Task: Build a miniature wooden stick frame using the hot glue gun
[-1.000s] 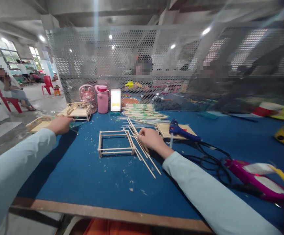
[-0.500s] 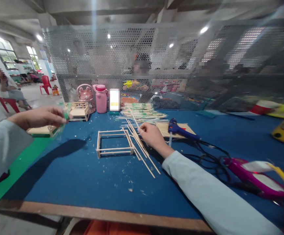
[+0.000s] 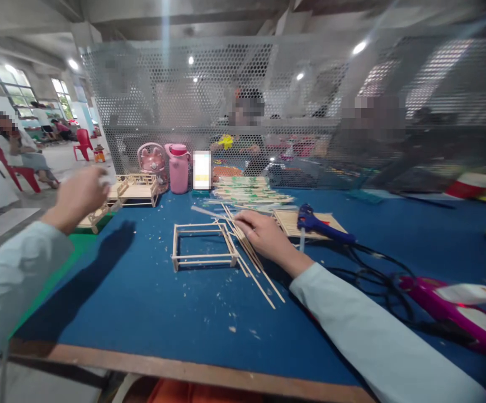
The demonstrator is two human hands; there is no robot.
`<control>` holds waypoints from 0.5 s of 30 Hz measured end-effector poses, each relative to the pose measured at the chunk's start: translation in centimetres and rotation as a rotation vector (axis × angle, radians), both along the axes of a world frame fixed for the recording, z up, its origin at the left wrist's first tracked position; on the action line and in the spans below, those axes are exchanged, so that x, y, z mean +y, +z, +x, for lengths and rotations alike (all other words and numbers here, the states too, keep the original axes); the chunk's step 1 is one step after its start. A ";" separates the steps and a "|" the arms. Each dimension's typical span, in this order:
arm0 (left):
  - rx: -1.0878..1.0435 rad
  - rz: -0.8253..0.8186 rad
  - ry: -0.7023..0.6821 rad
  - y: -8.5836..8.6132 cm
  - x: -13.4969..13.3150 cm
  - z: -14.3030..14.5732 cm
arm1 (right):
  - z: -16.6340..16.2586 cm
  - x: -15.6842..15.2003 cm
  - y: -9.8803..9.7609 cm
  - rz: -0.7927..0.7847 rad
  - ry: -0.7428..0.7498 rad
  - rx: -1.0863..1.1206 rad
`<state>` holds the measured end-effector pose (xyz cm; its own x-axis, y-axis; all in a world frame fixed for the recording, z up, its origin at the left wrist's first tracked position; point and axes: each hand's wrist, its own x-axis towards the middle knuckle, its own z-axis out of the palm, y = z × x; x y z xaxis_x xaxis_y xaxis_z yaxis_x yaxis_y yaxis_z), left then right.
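Note:
My right hand is closed in a pinch over a loose spread of thin wooden sticks. A pale translucent strip runs left from near its fingertips; whether the fingers grip it or a stick I cannot make out. Just left of the sticks, an open rectangular frame of wooden sticks stands on the blue table. My left hand is raised at the left, smeared by motion, in front of small wooden stick-built pieces. Its fingers are too blurred to show what they hold.
Behind the sticks lie sticks in green-printed wrappers. A blue glue gun rests by a slatted wooden panel, its cable running right near a magenta device. Pink bottles, a lit phone and a perforated metal screen stand behind.
My left hand has risen and turned; the green-and-clear wrapper it held no longer shows. My right hand stays by the sticks, and the view has shifted slightly left.

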<state>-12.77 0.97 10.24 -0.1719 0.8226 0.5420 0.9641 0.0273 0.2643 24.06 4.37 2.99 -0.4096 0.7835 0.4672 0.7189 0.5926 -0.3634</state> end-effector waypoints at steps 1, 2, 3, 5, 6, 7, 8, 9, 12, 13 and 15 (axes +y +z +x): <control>-0.020 0.000 -0.022 -0.9 0.6 1.7 | -0.1 -0.5 0.2 0.013 0.065 -0.012; -0.055 -0.015 -0.094 -2.0 1.2 3.5 | -0.2 -1.0 0.3 0.029 0.125 -0.020; -0.185 0.000 -0.223 -3.2 1.6 5.1 | -0.2 -1.5 0.4 0.049 0.178 -0.022; -0.419 0.049 -0.402 -5.7 2.1 7.9 | -0.2 -2.3 0.4 0.078 0.254 -0.008; -0.517 0.068 -0.431 -6.9 2.1 8.8 | -0.2 -2.7 0.5 0.072 0.264 0.005; -0.611 0.072 -0.443 -8.0 2.2 9.4 | -0.2 -3.0 0.5 0.045 0.248 0.025; -0.719 0.042 -0.443 -8.9 2.1 9.7 | -0.3 -3.2 0.6 0.004 0.213 0.056; -0.831 -0.006 -0.427 -9.7 2.2 9.7 | -0.4 -3.4 0.7 -0.053 0.169 0.098; -1.036 -0.153 -0.383 -10.9 2.4 9.1 | -0.8 -3.7 1.1 -0.266 0.064 0.263; -1.060 -0.192 -0.387 -11.1 2.5 8.9 | -1.0 -3.8 1.2 -0.327 0.048 0.323; -1.088 -0.267 -0.426 -11.3 2.7 8.8 | -1.2 -4.1 1.3 -0.415 0.021 0.425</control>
